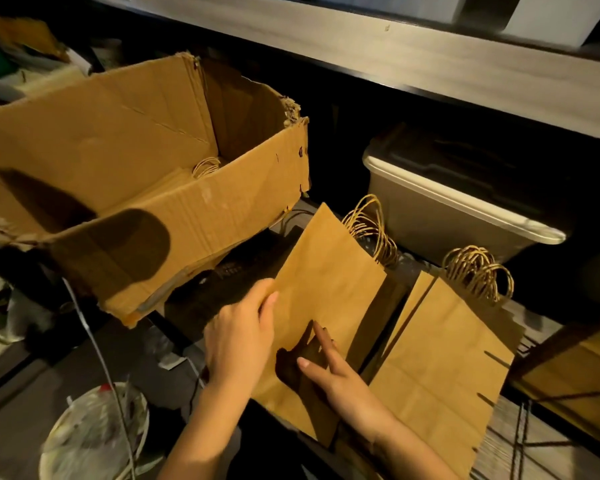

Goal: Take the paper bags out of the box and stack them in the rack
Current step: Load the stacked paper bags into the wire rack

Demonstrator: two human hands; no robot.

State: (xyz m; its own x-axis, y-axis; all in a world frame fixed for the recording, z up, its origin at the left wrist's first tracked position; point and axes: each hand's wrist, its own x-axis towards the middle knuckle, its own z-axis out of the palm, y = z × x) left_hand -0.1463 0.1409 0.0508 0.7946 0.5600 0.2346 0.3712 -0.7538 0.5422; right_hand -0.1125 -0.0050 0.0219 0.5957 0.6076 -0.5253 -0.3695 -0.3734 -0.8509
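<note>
A worn cardboard box [146, 188] sits at the left with its flaps open; a few twine handles of paper bags [207, 167] show deep inside it. My left hand [241, 336] grips the left edge of a flat brown paper bag [329, 282] with twine handles. My right hand [340, 379] rests on the lower part of the same bag, fingers spread. To the right, a stack of flat paper bags [444, 362] lies on the wire rack shelf [520, 441], handles pointing away from me.
A lidded plastic bin [440, 209] stands on the shelf behind the bags. A wooden shelf board [395, 53] runs overhead. A bucket [94, 434] with debris and a thin wire sit at the lower left. Clutter fills the far left.
</note>
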